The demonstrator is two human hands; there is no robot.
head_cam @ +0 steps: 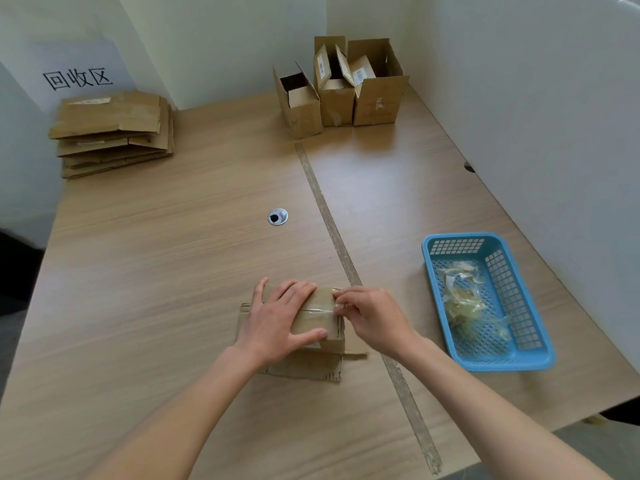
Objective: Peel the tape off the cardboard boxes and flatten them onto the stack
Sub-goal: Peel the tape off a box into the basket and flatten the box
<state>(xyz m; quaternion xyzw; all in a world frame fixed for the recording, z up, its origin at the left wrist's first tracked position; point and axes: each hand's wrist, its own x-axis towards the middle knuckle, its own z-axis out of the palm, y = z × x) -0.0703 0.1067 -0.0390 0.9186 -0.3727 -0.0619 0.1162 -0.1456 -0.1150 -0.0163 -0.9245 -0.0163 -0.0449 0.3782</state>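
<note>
Running left to right across the box (313, 315), the tape (317, 310) is being pinched at its right end by the right hand (372, 315) (the nearer one). The box is being pressed flat by the left hand (280, 320), fingers spread.

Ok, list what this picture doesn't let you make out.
Head view:
- Box underside and left part: covered by the left hand.
- Tape end: hidden under the right hand fingers.
- Labels on the upright boxes: too small to read.
- Stack count: edges blur together.
</note>
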